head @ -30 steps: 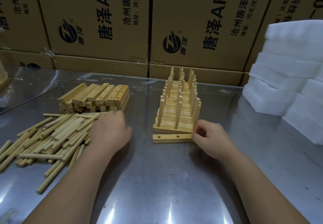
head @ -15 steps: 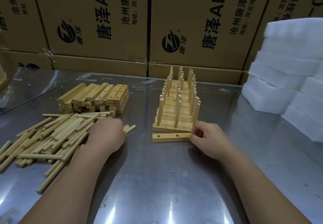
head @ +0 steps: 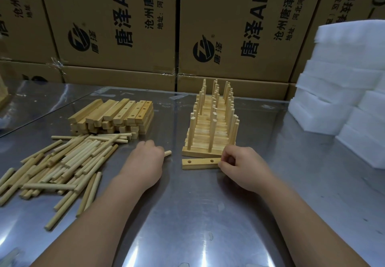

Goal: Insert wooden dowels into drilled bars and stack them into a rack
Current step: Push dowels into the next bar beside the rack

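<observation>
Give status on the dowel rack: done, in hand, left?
Done: a rack of many dowelled bars stands stacked on the table. In hand: the right grip pinches the end of a drilled bar lying flat before the rack, its two visible holes empty; the left grip holds a dowel, tip showing. Left: fill and stack that bar, then the pile of bare bars and the loose dowels.

Bare left forearm (head: 93, 214) and bare right forearm (head: 302, 214), visible from lower frame edge to wrist. Left hand (head: 143, 162) and right hand (head: 241, 166) bare; fingers (head: 229, 152) short, rounded at the tips; knuckles smooth.
</observation>
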